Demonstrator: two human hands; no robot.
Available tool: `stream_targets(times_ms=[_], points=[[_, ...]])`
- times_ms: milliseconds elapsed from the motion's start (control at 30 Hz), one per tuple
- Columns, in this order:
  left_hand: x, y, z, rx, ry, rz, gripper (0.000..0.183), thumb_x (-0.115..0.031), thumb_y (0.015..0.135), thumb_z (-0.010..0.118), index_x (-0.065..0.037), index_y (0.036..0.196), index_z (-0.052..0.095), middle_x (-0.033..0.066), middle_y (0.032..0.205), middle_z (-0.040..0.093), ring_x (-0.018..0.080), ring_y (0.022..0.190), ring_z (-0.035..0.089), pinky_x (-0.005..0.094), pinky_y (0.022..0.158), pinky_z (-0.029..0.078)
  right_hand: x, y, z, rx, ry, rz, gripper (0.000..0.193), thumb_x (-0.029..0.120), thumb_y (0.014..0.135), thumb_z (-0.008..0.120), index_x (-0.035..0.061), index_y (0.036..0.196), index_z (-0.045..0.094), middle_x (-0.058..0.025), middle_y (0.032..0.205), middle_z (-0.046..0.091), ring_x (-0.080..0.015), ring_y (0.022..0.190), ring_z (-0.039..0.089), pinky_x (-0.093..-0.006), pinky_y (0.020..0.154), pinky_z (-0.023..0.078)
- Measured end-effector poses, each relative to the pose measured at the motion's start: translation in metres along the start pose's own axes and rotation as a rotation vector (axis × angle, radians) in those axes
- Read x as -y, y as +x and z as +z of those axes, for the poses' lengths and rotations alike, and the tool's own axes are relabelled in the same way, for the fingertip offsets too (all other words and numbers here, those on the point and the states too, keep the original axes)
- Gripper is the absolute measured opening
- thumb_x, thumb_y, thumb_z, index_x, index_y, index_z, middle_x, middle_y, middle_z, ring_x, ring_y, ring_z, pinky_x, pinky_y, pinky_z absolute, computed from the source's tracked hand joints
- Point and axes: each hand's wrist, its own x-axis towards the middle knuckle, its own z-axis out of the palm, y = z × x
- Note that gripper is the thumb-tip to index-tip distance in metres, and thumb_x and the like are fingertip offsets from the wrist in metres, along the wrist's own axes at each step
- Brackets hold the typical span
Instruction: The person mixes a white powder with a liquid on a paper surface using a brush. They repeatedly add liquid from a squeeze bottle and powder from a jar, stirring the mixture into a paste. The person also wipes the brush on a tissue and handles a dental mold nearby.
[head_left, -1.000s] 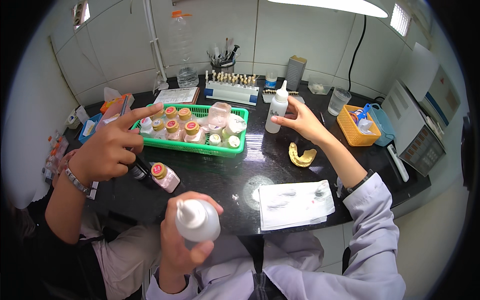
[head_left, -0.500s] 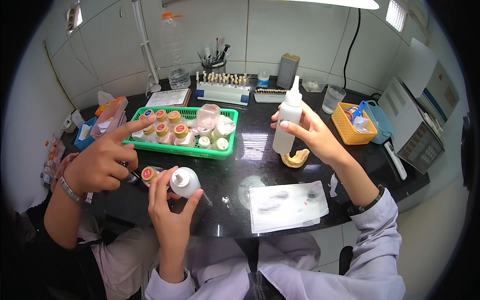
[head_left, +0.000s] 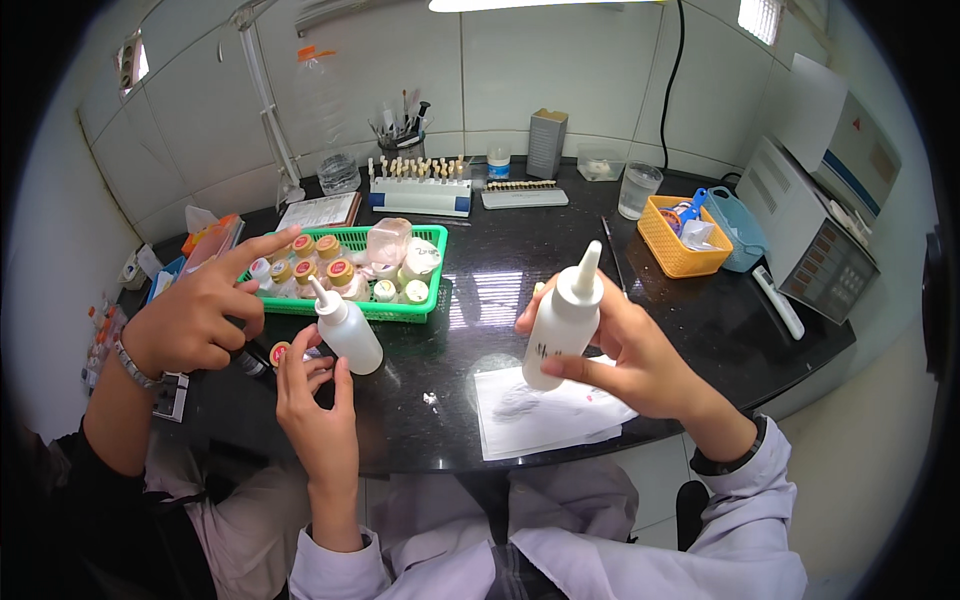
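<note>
My right hand (head_left: 640, 355) grips a white plastic squeeze bottle (head_left: 562, 320) with a pointed nozzle. It holds the bottle nearly upright above the papers, thumb across the lower front. A second white nozzle bottle (head_left: 352, 338) stands on the dark counter, leaning leftward in the picture. Beside its lower left side is my left hand (head_left: 318, 405), its fingers apart and no longer wrapped round it; light contact by the thumb is possible. Behind my left hand a gold-capped jar (head_left: 281, 353) is partly covered. Another person's hand (head_left: 195, 320) points a finger over the green basket (head_left: 400, 312).
Gold-capped jars (head_left: 340, 275) and small containers fill the basket. White papers (head_left: 510, 425) lie near the counter's front edge. Behind are a tooth shade guide (head_left: 420, 195) and a tool cup (head_left: 403, 148). A glass of water (head_left: 638, 190) and yellow basket (head_left: 683, 250) stand right.
The left bottle now stands on the counter, and my left hand has loosened from it. My right hand has brought its bottle lower and nearer, hiding most of the yellowish dental cast.
</note>
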Motion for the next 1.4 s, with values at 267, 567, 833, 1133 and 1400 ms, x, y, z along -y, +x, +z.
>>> stream_targets(times_ms=[267, 567, 833, 1133, 1400], points=[[-0.035, -0.019, -0.02, -0.029, -0.036, 0.189, 0.028, -0.004, 0.083, 0.067, -0.002, 0.11, 0.06, 0.0104, 0.106, 0.058, 0.0146, 0.083, 0.057, 0.0252, 0.068, 0.046, 0.012, -0.019, 0.007, 0.107, -0.161, 0.018, 0.053, 0.01, 0.084, 0.075, 0.0037, 0.127, 0.045, -0.0101, 0.119, 0.06, -0.0217, 0.116, 0.056, -0.0393, 0.1, 0.045], [-0.057, -0.066, -0.014, 0.696, -0.441, 0.172, 0.065, -0.031, 0.069, 0.087, 0.0, 0.118, 0.057, 0.0167, 0.105, 0.064, 0.0288, 0.09, 0.066, 0.0371, 0.077, 0.053, 0.017, -0.013, 0.042, 0.467, -0.365, -0.259, 0.067, 0.028, 0.087, 0.071, 0.0076, 0.141, 0.037, -0.0118, 0.146, 0.04, -0.0293, 0.138, 0.038, -0.054, 0.116, 0.021], [-0.057, -0.065, -0.026, 0.722, -0.605, 0.119, 0.047, -0.025, 0.071, 0.086, 0.0, 0.104, 0.065, 0.0132, 0.095, 0.069, 0.025, 0.084, 0.069, 0.0335, 0.074, 0.055, -0.064, 0.09, -0.182, -0.493, -1.231, 0.102, 0.095, 0.06, 0.072, 0.075, -0.0067, 0.132, 0.043, -0.0267, 0.136, 0.046, -0.0376, 0.128, 0.046, -0.0443, 0.107, 0.039], [-0.045, -0.08, -0.052, 0.708, -0.616, 0.155, 0.047, -0.018, 0.069, 0.086, -0.002, 0.108, 0.064, 0.0111, 0.099, 0.07, 0.0266, 0.088, 0.069, 0.035, 0.077, 0.055, -0.172, 0.09, -0.3, -0.619, -1.195, 0.431, 0.08, 0.053, 0.063, 0.084, -0.0057, 0.109, 0.056, -0.027, 0.105, 0.064, -0.0386, 0.101, 0.063, -0.0427, 0.085, 0.049], [-0.027, -0.095, -0.048, 0.728, -0.627, 0.144, 0.05, -0.019, 0.073, 0.083, -0.002, 0.114, 0.062, 0.0121, 0.102, 0.068, 0.0283, 0.089, 0.068, 0.0371, 0.076, 0.055, -0.119, 0.098, -0.279, -0.711, -1.246, 0.057, 0.063, 0.046, 0.07, 0.081, -0.0007, 0.104, 0.057, -0.025, 0.096, 0.066, -0.0366, 0.093, 0.064, -0.0411, 0.082, 0.048]])
